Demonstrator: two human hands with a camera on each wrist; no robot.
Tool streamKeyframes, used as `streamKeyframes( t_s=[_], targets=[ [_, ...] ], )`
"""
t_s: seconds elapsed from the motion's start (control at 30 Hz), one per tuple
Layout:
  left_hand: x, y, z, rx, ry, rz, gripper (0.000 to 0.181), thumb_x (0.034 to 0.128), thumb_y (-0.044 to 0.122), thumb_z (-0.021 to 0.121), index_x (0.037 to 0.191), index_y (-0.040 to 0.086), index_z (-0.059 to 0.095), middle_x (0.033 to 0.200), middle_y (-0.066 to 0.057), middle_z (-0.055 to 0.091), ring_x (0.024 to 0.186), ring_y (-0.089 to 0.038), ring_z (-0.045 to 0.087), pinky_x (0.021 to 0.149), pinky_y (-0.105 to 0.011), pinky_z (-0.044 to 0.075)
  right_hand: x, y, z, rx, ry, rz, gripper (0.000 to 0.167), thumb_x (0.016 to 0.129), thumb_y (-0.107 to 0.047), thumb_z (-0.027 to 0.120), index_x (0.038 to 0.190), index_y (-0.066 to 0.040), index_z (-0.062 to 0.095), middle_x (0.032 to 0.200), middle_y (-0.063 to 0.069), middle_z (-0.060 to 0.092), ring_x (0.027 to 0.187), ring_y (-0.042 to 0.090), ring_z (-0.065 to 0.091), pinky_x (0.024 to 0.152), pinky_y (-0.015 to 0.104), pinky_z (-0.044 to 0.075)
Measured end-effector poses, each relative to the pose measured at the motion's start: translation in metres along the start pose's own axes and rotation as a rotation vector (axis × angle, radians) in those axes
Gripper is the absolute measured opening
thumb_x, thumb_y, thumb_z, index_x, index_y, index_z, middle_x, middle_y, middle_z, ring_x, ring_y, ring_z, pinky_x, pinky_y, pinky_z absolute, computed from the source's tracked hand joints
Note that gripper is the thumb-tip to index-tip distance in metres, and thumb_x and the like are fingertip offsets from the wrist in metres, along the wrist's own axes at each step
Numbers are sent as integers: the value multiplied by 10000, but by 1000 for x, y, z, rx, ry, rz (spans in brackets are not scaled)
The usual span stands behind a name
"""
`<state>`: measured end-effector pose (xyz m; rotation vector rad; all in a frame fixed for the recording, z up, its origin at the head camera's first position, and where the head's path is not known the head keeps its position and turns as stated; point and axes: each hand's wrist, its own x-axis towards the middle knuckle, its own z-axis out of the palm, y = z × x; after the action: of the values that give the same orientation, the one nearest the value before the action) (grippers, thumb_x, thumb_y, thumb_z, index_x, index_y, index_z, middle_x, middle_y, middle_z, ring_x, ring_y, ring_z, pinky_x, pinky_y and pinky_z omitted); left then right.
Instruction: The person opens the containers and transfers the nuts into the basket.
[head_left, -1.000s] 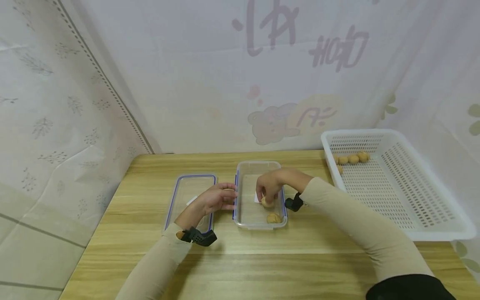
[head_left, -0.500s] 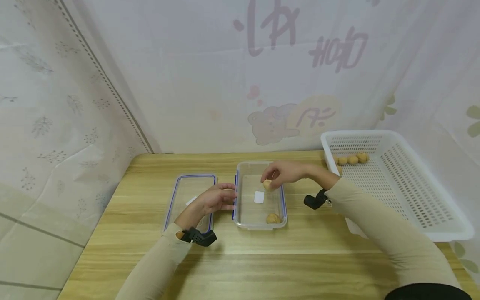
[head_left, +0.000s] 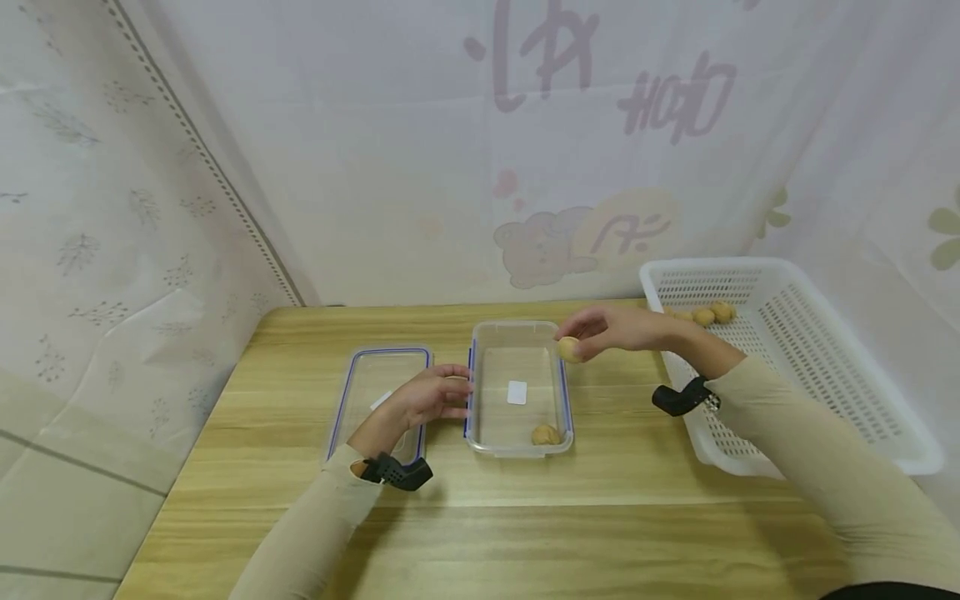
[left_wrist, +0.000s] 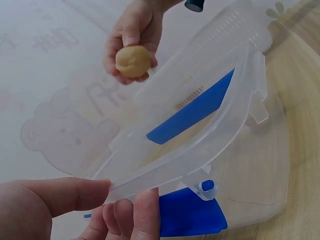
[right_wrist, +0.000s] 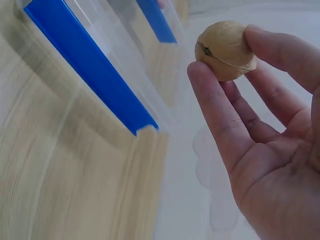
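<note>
My right hand (head_left: 618,327) pinches a walnut (head_left: 568,349) between thumb and fingertips, above the right rim of the clear plastic container (head_left: 495,362). In the right wrist view the shell seam of this walnut (right_wrist: 225,52) shows clearly. My left hand (head_left: 431,397) holds the left side of the container. The left wrist view has its thumb (left_wrist: 75,192) at the rim and its fingers below, beside a blue clasp (left_wrist: 192,215). Another walnut (head_left: 545,434) lies inside the container, in the near right corner. A white label (head_left: 517,392) shows at the middle of its base.
A clear lid with a blue seal (head_left: 375,367) lies left of the container, partly behind my left hand. To the right stands a white perforated basket (head_left: 802,367) with several walnuts (head_left: 722,312) in its far left corner; my right forearm crosses over it. A curtain (head_left: 412,167) hangs behind the table.
My right hand has lifted the walnut out of the container and carried it up and right to the rim. The left hand has stayed in place.
</note>
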<state>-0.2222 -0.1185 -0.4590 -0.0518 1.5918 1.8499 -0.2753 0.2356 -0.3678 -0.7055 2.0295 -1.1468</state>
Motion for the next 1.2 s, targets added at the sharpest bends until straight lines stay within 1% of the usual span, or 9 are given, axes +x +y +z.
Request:
streamKeyframes(
  t_s=[0.1, 0.2, 0.33, 0.5, 0.7, 0.83, 1.0, 1.07, 1.2],
  targets=[
    [0, 1, 0, 4, -7, 4, 360, 1003, -6, 543, 1326, -98, 414, 915, -43, 582, 830, -136, 594, 745, -288, 636, -13, 3, -8, 19, 29, 7, 456, 999, -177, 672, 1404, -5, 552, 1373, 157, 591, 1183, 251, 616, 1019, 411, 549],
    [-1, 2, 1, 3, -12, 8, 350, 1004, -8, 543, 1316, -100, 415, 911, -41, 587, 829, -137, 598, 741, -285, 635, -26, 7, -15, 29, 49, 1, 454, 1000, -159, 663, 1402, 14, 542, 1328, 160, 613, 1179, 248, 615, 1008, 362, 549],
    [-1, 2, 1, -2, -16, 8, 354, 1003, -9, 542, 1318, -102, 410, 909, -41, 586, 829, -137, 598, 736, -282, 635, -42, 13, -24, 13, 101, 8, 442, 1001, -159, 655, 1400, -2, 549, 1262, 133, 644, 1147, 238, 626, 995, 324, 539],
    [-1, 1, 0, -7, -14, 6, 349, 1006, -10, 536, 1320, -96, 411, 915, -42, 586, 831, -136, 600, 735, -285, 636, -61, 20, -35, -17, 172, 36, 419, 1011, -189, 643, 1391, -32, 560, 1278, 110, 636, 1153, 236, 624, 984, 300, 531],
    [-1, 0, -1, -8, -12, 6, 331, 1008, -12, 536, 1309, -86, 422, 920, -44, 591, 833, -137, 602, 731, -283, 637, -83, 36, -45, 32, 223, 11, 417, 1032, -126, 599, 1389, 75, 520, 1249, 124, 648, 1112, 241, 672, 962, 292, 568],
    [-2, -1, -1, 1, -24, 17, 323, 1010, -6, 533, 1303, -86, 422, 919, -40, 587, 838, -133, 598, 738, -279, 635, -94, 47, -51, 61, 260, 12, 433, 1026, -96, 602, 1397, 102, 498, 1235, 98, 656, 1096, 220, 679, 960, 287, 575],
    [-2, -1, -1, 5, -25, 17, 312, 1013, -5, 527, 1300, -78, 426, 911, -32, 578, 830, -124, 593, 742, -279, 634, -105, 61, -60, 61, 308, 47, 467, 1026, -108, 607, 1421, 101, 472, 1240, 74, 648, 1085, 176, 676, 965, 246, 560],
    [-2, -1, -1, 6, -23, 13, 305, 1016, -6, 524, 1298, -74, 429, 908, -29, 576, 826, -121, 591, 746, -281, 635, -108, 68, -63, 61, 321, 45, 457, 1029, -102, 602, 1416, 104, 477, 1224, 73, 656, 1091, 160, 671, 964, 233, 557],
    [-1, -1, -2, 8, -21, 8, 298, 1017, -10, 522, 1294, -76, 434, 906, -31, 578, 825, -125, 593, 747, -287, 636, -113, 82, -68, 85, 338, 27, 435, 1033, -63, 582, 1402, 136, 468, 1225, 61, 654, 1091, 141, 666, 962, 252, 567]
  ],
)
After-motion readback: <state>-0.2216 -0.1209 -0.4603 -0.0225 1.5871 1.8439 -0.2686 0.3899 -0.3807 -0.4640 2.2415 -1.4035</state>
